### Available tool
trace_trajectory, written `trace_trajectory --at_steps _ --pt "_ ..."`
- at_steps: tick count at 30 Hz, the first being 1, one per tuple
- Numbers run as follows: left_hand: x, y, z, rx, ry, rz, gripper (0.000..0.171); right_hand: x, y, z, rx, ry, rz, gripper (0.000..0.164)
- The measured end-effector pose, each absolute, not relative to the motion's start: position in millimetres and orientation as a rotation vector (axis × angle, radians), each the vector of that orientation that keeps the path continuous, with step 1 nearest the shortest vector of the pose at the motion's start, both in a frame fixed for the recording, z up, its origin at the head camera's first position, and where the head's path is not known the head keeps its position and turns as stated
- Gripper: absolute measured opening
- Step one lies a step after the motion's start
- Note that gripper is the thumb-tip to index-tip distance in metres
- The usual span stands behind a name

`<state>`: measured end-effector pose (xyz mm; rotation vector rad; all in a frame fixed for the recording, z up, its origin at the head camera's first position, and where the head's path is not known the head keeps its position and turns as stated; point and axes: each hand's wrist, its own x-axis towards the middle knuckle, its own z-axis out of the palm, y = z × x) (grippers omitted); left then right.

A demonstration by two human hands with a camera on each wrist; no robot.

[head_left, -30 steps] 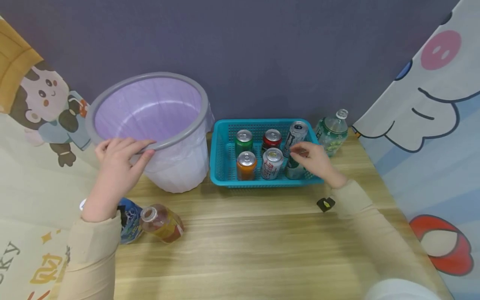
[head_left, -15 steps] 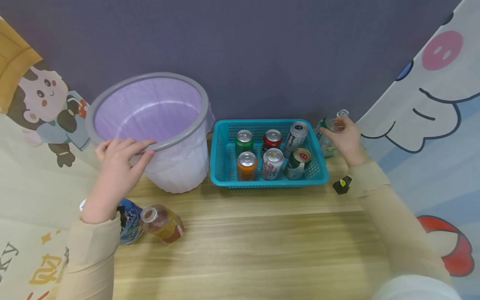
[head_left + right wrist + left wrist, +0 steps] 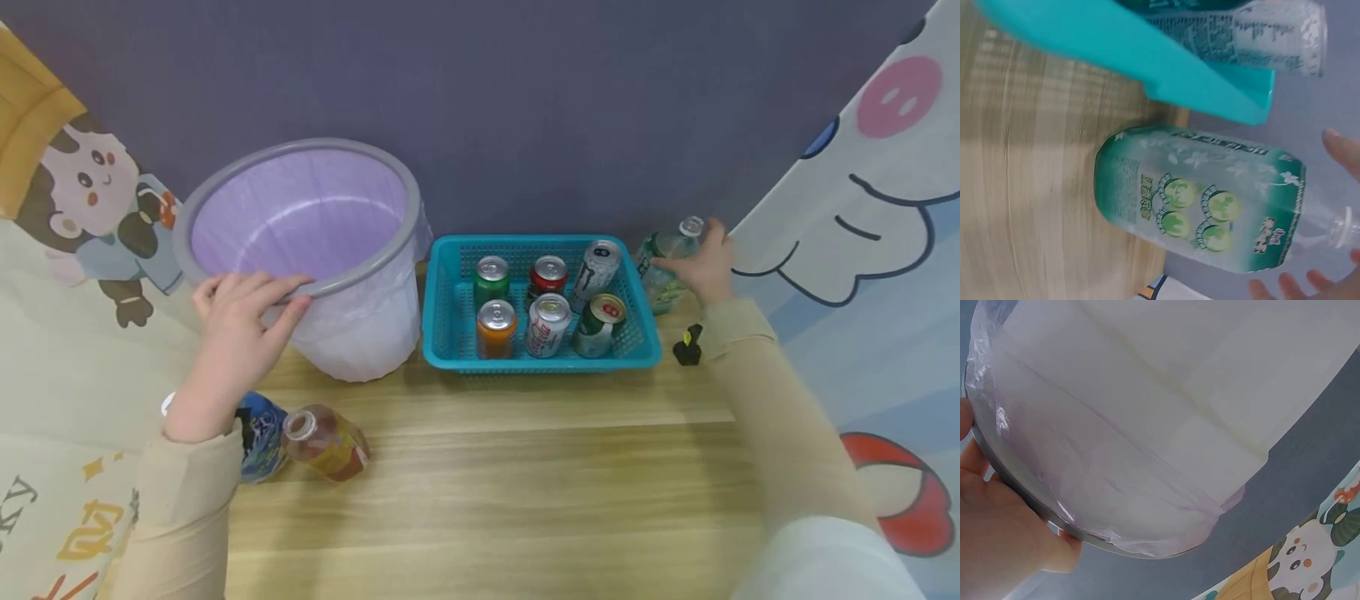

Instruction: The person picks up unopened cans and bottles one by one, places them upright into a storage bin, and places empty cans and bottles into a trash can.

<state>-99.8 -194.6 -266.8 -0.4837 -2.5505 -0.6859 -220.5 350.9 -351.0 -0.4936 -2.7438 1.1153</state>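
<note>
My left hand (image 3: 243,329) grips the grey rim of a white bin (image 3: 356,333) with a purple inside. In the left wrist view, fingers and thumb lie on opposite sides of the bin's rim (image 3: 1029,494). At the far right, my right hand (image 3: 705,265) reaches around the upper part of a clear plastic bottle (image 3: 663,287). Its green label (image 3: 1204,200) shows pale green fruits in the right wrist view. There the fingertips (image 3: 1291,284) and thumb are spread on either side of the bottle's neck, with gaps between.
A turquoise basket (image 3: 540,364) holds several upright drink cans, including an orange can (image 3: 496,333). Left of the table's middle stand an amber bottle (image 3: 330,446) and a blue-labelled bottle (image 3: 260,437). A small black object (image 3: 687,346) is near my right sleeve. A dark wall (image 3: 525,108) rises behind.
My right hand has moved right from over the green can in the basket to the bottle beside it. The left hand stays on the bin's rim.
</note>
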Motion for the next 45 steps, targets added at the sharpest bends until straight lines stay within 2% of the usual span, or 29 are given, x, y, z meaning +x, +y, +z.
trace_trajectory --at_steps 8,15,33,45 --pt "-100.2 -194.7 -266.0 -0.483 -2.554 -0.677 0.023 -238.0 354.5 -354.1 -0.392 -2.781 0.992 0.108" --pt "-100.0 -193.8 -266.4 -0.482 -2.551 -0.673 0.023 -250.5 355.0 -354.8 -0.468 -2.898 0.909 0.109" --pt "-99.3 -194.8 -268.5 -0.481 -2.561 -0.675 0.025 -247.1 367.9 -364.7 -0.642 -2.911 1.064 0.106" --pt "-100.5 -195.1 -269.3 -0.491 -2.552 -0.673 0.024 -237.1 367.1 -369.8 -0.586 -2.891 1.072 0.100"
